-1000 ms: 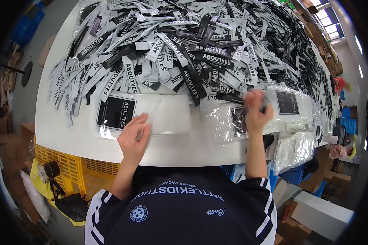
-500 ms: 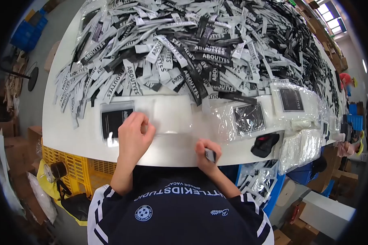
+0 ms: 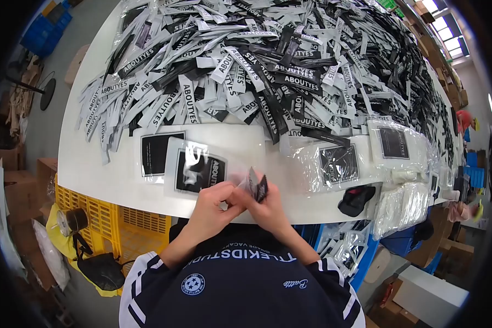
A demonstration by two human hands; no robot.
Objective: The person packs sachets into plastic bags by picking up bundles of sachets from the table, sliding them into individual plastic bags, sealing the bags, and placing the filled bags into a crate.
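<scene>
A clear plastic bag with a black "ABOUTYES" label (image 3: 199, 168) lies slanted on the table, its near right corner at my left hand (image 3: 216, 203). The fingers of that hand are closed on the bag's edge. My right hand (image 3: 268, 210) grips a few small black and white stick packets (image 3: 255, 185), their jagged ends pointing up. Both hands meet at the bag's corner, where fingers partly hide the packets and the bag's opening. Beneath and behind this bag, another black-labelled clear bag (image 3: 157, 156) lies flat.
A large heap of black and white stick packets (image 3: 246, 76) covers the back of the table (image 3: 74, 169). Labelled clear bags (image 3: 339, 164) and a dark object (image 3: 356, 200) are on the right. Below stand a yellow crate (image 3: 93, 218) and a blue bin with bags (image 3: 347, 249).
My left hand has moved right and nearer my body, bringing a labelled bag with it. My right hand, still holding packets, has shifted left to meet it.
</scene>
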